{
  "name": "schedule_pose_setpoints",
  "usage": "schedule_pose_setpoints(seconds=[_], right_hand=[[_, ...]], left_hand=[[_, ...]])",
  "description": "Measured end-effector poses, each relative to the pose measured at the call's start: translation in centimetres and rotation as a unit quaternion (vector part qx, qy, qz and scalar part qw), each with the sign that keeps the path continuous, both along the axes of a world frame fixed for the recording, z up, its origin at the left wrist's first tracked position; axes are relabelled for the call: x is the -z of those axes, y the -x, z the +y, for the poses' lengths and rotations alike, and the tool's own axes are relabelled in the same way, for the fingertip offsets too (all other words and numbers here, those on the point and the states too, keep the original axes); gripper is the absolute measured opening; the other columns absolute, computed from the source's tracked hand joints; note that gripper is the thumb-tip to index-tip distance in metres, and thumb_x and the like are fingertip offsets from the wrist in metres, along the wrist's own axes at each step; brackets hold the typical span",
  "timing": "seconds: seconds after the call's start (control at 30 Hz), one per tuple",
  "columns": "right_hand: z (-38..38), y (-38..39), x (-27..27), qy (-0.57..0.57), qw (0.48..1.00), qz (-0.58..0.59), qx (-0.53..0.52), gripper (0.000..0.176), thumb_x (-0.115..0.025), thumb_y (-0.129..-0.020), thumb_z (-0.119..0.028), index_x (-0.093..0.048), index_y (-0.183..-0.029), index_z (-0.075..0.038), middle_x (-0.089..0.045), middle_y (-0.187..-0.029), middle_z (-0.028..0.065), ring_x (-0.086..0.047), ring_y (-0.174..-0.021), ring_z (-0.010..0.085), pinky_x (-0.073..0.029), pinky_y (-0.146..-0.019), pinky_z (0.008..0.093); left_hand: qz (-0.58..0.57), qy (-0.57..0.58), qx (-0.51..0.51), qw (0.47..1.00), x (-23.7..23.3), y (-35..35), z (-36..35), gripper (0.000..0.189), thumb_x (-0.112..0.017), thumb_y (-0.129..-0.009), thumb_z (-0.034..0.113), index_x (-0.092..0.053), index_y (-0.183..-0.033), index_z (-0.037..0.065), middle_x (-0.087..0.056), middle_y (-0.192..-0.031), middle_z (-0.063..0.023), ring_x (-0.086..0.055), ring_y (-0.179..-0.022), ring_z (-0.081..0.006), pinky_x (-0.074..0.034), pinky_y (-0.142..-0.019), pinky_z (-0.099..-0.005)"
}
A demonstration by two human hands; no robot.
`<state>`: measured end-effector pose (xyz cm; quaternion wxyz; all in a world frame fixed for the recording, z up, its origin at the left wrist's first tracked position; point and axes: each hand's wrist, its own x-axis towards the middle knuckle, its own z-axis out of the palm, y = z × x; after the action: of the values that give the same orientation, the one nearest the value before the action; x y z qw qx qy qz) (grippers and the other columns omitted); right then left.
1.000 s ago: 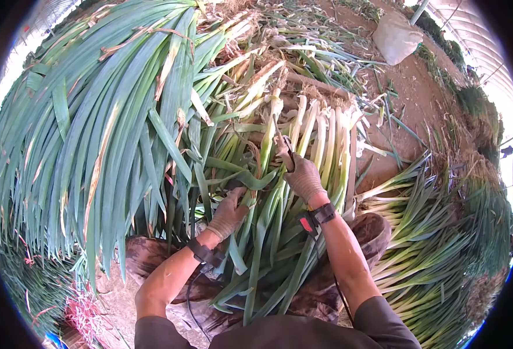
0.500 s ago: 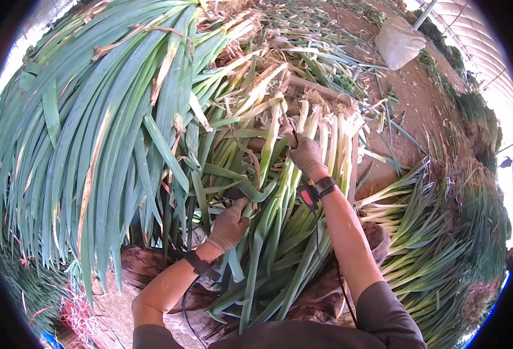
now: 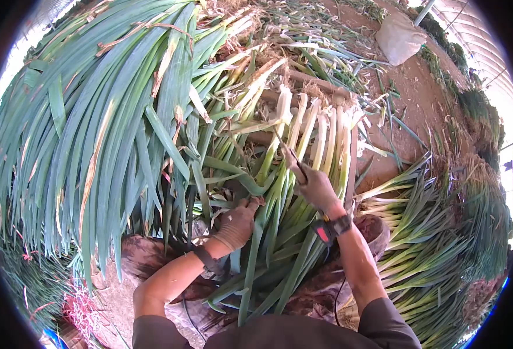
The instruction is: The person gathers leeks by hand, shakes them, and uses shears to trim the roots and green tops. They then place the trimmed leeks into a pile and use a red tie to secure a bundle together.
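Long green onions with white stalks point(image 3: 320, 139) lie in front of me, their leaves running down over my lap. My left hand point(image 3: 237, 224), gloved, is closed around the green leaves of an onion point(image 3: 268, 160) just left of them. In my gloved right hand point(image 3: 316, 189) is a knife point(image 3: 291, 156), its thin blade pointing up and left beside the white stalks. A peeled-back, yellowish leaf point(image 3: 250, 127) hangs off leftward near the blade tip. My fingers hide part of the knife handle.
A large pile of long green leaves point(image 3: 93, 134) rises on the left. More onions point(image 3: 425, 232) lie on the right. A wooden frame point(image 3: 352, 160) edges the stalks. A pale sack point(image 3: 400, 39) stands at the back right, and pink strings point(image 3: 82, 311) lie at the lower left.
My right hand has moved down and right from the stalks, showing the knife. My left hand has shifted slightly right, and the loose leaf now stretches out leftward.
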<state>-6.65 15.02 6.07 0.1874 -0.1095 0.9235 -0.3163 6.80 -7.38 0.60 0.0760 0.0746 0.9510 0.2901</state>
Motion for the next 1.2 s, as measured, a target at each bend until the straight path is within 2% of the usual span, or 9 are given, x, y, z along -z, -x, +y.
schedule_pose_setpoints(seconds=[0.37, 0.43, 0.53, 0.57, 0.67, 0.87, 0.97, 1.07, 1.2], right_hand=[[4.4, -13.5, -3.5, 0.036, 0.996, -0.050, -0.068, 0.061, -0.071, -0.073, -0.015, -0.052, -0.129, 0.000, -0.064, -0.092, 0.0309, -0.062, -0.093, 0.0468, -0.051, -0.081, 0.0487], [4.6, -13.9, -3.7, 0.026, 0.996, -0.053, -0.065, 0.060, -0.071, -0.073, -0.015, -0.052, -0.128, 0.000, -0.064, -0.092, 0.0307, -0.063, -0.092, 0.0466, -0.051, -0.081, 0.0484], [5.2, -13.7, -3.1, 0.022, 0.998, -0.031, -0.047, 0.059, -0.070, -0.073, -0.015, -0.053, -0.127, 0.000, -0.064, -0.091, 0.0300, -0.063, -0.091, 0.0460, -0.051, -0.081, 0.0479], [5.5, -13.3, -2.7, 0.021, 0.999, -0.018, -0.039, 0.058, -0.070, -0.073, -0.015, -0.053, -0.127, 0.000, -0.065, -0.090, 0.0297, -0.064, -0.090, 0.0457, -0.052, -0.080, 0.0477], [5.9, -11.0, -1.4, 0.007, 0.999, -0.011, 0.030, 0.056, -0.071, -0.073, -0.014, -0.055, -0.124, 0.001, -0.065, -0.090, 0.0290, -0.064, -0.090, 0.0451, -0.052, -0.080, 0.0473], [5.1, -8.4, -1.2, 0.047, 0.999, -0.003, 0.021, 0.059, -0.071, -0.072, -0.012, -0.056, -0.128, 0.002, -0.066, -0.096, 0.0278, -0.066, -0.091, 0.0410, -0.051, -0.083, 0.0405], [5.2, -8.4, -0.7, 0.045, 0.999, -0.006, 0.009, 0.057, -0.072, -0.072, -0.013, -0.057, -0.125, 0.002, -0.066, -0.096, 0.0273, -0.065, -0.091, 0.0409, -0.050, -0.083, 0.0419], [5.8, -9.6, -0.9, 0.058, 0.998, 0.011, 0.006, 0.048, -0.071, -0.074, -0.016, -0.059, -0.117, 0.000, -0.065, -0.087, 0.0287, -0.065, -0.088, 0.0456, -0.051, -0.078, 0.0473], [7.5, -12.6, -2.0, 0.045, 0.999, -0.005, -0.003, 0.051, -0.072, -0.074, -0.017, -0.057, -0.120, 0.000, -0.065, -0.087, 0.0285, -0.064, -0.087, 0.0459, -0.051, -0.077, 0.0480]], left_hand=[[-0.007, 0.121, 0.025, 0.992, -0.5, -2.6, 4.4, 0.043, -0.062, -0.082, 0.014, -0.057, -0.124, 0.004, -0.057, -0.114, -0.0233, -0.069, -0.083, -0.0392, -0.058, -0.065, -0.0464], [-0.035, 0.166, 0.051, 0.984, -1.1, -3.7, 6.0, 0.040, -0.060, -0.084, 0.010, -0.057, -0.123, 0.002, -0.060, -0.113, -0.0224, -0.072, -0.079, -0.0309, -0.059, -0.063, -0.0401], [-0.019, 0.193, 0.064, 0.979, -2.5, -5.0, 8.0, 0.037, -0.059, -0.085, 0.010, -0.057, -0.121, 0.002, -0.061, -0.112, -0.0219, -0.072, -0.074, -0.0294, -0.058, -0.060, -0.0389], [-0.070, 0.157, 0.049, 0.984, -1.6, -5.2, 8.3, 0.042, -0.061, -0.084, 0.016, -0.056, -0.125, 0.009, -0.055, -0.113, -0.0176, -0.070, -0.083, -0.0371, -0.058, -0.069, -0.0480], [-0.021, 0.151, 0.028, 0.988, -2.2, -5.4, 8.2, 0.039, -0.063, -0.084, 0.017, -0.058, -0.121, 0.008, -0.057, -0.110, -0.0177, -0.069, -0.084, -0.0377, -0.057, -0.070, -0.0487], [-0.158, 0.149, 0.130, 0.967, -6.6, 0.1, 2.8, 0.032, -0.064, -0.090, 0.028, -0.061, -0.113, 0.006, -0.065, -0.104, -0.0222, -0.067, -0.084, -0.0382, -0.055, -0.074, -0.0512], [-0.077, 0.054, 0.010, 0.996, -6.4, 4.1, 2.1, 0.032, -0.065, -0.089, 0.030, -0.062, -0.108, 0.004, -0.069, -0.100, -0.0181, -0.068, -0.085, -0.0404, -0.054, -0.078, -0.0502], [0.140, 0.022, -0.056, 0.988, -2.9, 7.3, 2.6, 0.042, -0.070, -0.085, 0.037, -0.062, -0.106, 0.000, -0.069, -0.099, -0.0205, -0.067, -0.091, -0.0409, -0.053, -0.081, -0.0500], [-0.031, 0.030, -0.088, 0.995, -0.7, 11.1, 3.2, 0.066, -0.078, -0.076, 0.047, -0.058, -0.111, -0.004, -0.067, -0.104, -0.0270, -0.066, -0.098, -0.0412, -0.052, -0.085, -0.0456]])
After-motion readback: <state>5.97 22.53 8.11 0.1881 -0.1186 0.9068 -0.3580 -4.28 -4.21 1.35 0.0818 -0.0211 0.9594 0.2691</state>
